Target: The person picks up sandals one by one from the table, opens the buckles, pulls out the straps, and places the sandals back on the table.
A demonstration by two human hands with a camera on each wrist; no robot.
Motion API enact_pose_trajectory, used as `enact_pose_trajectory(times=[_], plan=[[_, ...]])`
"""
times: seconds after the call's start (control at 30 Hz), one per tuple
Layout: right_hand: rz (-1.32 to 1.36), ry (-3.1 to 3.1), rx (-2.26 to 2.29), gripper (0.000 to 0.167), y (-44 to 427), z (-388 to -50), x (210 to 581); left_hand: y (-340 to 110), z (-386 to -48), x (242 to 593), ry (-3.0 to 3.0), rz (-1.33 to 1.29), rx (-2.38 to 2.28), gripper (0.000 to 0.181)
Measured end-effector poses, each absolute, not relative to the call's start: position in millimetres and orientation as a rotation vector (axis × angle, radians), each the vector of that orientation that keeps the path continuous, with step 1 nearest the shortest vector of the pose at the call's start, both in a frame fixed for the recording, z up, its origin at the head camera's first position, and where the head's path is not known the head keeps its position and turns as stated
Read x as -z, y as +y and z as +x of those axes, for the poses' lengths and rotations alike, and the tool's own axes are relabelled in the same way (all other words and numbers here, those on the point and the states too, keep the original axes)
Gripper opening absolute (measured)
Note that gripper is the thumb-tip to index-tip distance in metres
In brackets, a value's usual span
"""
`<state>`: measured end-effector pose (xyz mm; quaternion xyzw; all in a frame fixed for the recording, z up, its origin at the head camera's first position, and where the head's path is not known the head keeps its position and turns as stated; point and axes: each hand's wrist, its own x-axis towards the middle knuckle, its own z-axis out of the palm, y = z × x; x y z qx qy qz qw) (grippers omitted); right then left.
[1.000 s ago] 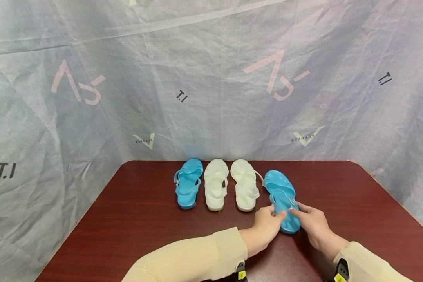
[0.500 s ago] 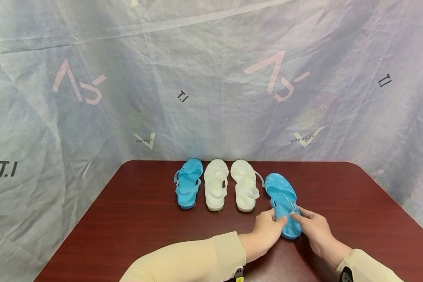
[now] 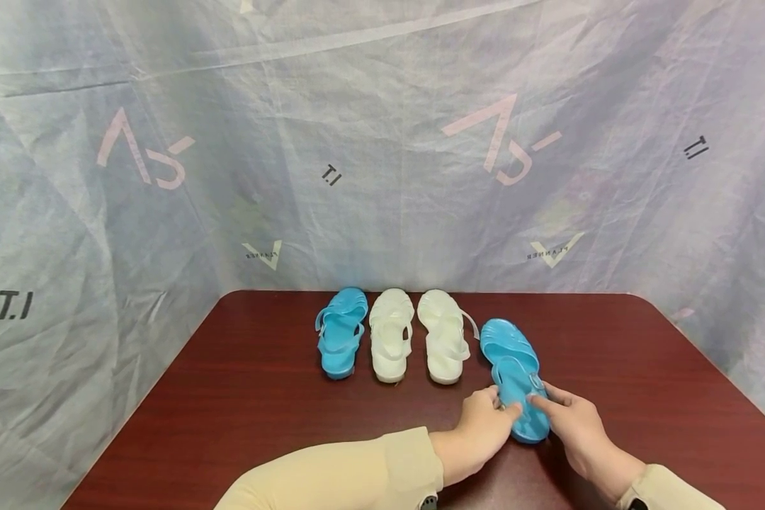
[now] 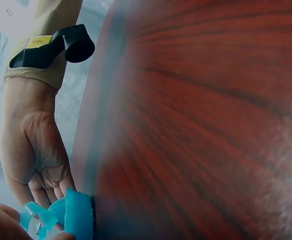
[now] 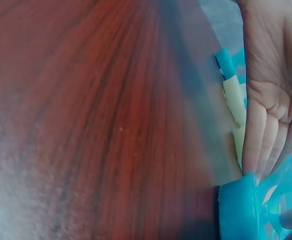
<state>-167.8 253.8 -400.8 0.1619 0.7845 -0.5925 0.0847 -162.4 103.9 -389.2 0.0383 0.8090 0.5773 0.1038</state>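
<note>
A blue jelly sandal (image 3: 508, 347) lies on the table at the right of a row, its toe pointing away and slightly left. My left hand (image 3: 481, 431) grips the left side of its heel, thumb over the insole. From the right, my right hand (image 3: 583, 433) pinches the same heel, its thumb also on the insole. The left wrist view shows the heel's blue edge (image 4: 79, 215) between both hands. Up the row to the left stand a white sandal (image 3: 444, 368), another white sandal (image 3: 389, 367) and a second blue sandal (image 3: 339, 361).
The dark red wooden table (image 3: 242, 397) has rounded far corners. A grey printed cloth (image 3: 382, 142) hangs right behind its far edge and along both sides. The loose strap (image 3: 470, 324) of the right white sandal reaches toward the held blue one.
Both hands have drawn the right blue sandal a little toward me and slightly right, keeping their grip on its heel. The other sandals have stayed in place.
</note>
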Motion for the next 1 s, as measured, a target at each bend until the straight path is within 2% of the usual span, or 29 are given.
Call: enact_pose_trajectory(times=[1.0], plan=[[0.513, 2.191, 1.863, 0.078, 259, -153, 405, 100, -146, 391, 2.216, 0.078, -1.789, 0.049]])
